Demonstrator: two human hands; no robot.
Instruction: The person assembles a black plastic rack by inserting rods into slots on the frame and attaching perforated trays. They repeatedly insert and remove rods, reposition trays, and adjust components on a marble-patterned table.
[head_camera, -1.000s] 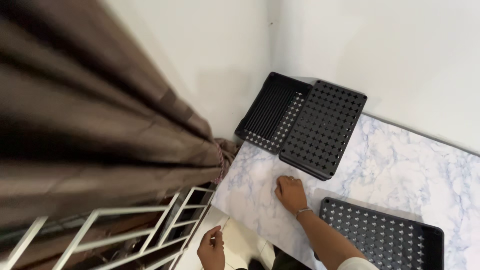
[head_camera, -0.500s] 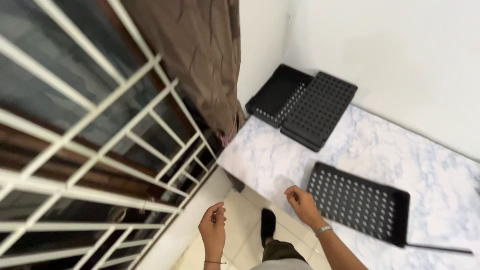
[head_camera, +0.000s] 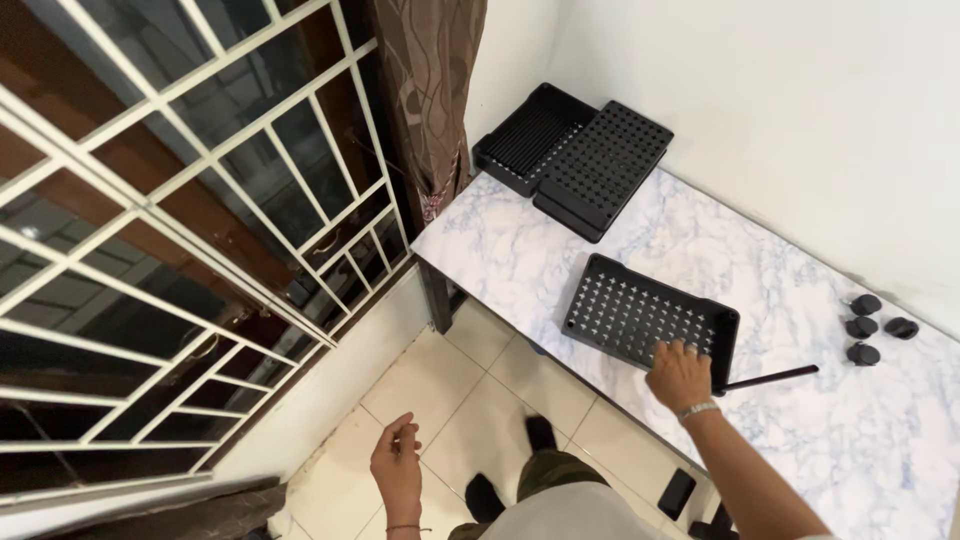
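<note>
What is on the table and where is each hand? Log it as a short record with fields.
right hand: resting on the near edge of the black perforated tray
left hand: free over the tiled floor, holding nothing
table: white marble-pattern top
far corner: two black trays, overlapping
beside near tray: black rod
right edge: four small black caster wheels

Three black trays (head_camera: 650, 318); four casters (head_camera: 864, 327); one rod (head_camera: 770, 377)

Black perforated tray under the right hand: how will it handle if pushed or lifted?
The tray looks like thin moulded plastic full of holes, so probably light for its size and fairly stiff. On the smooth marble-look table it would likely slide easily. It sits close to the table edge where the right hand touches it, so a careless push might tip it off.
</note>
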